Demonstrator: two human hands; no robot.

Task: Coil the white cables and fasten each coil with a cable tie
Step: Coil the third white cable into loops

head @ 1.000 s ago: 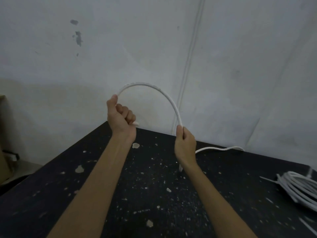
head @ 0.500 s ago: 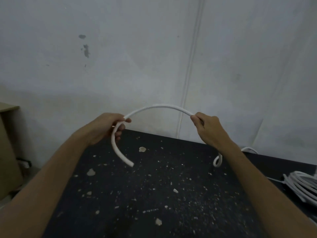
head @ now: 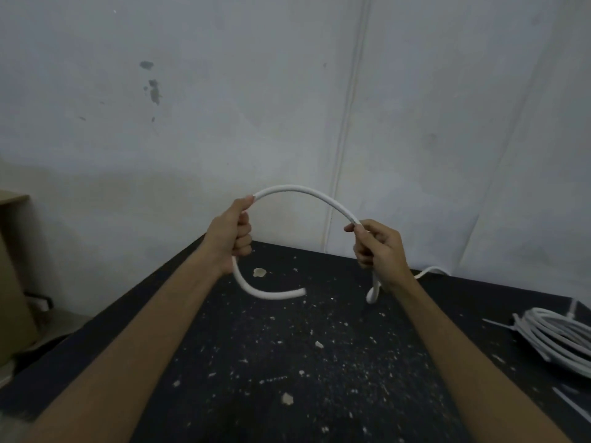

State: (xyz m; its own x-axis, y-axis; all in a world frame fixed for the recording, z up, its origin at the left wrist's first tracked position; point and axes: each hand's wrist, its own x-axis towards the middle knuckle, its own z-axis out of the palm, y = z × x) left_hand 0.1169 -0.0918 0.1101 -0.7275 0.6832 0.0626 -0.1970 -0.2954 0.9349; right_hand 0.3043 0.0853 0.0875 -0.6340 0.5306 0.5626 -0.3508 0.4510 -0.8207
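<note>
Grips white cable (head: 307, 195) in left hand (head: 232, 233), centre of frame, fingers curled tight round it, thumb up along it. Pinches same cable in right hand (head: 379, 247), just right of centre, fingertips and thumb closed on it. Holds cable arched between both hands, above far edge of black counter (head: 287, 362). Short free end below left hand, curving down and right, just over counter. Rest of cable dropping below right hand in small loop to counter, then running off right along wall (head: 224, 91). On counter at right edge of frame: coil of white cable (head: 556, 337), thin cable ties (head: 572, 406) beside it. White flecks (head: 259, 272) scattered over counter.
</note>
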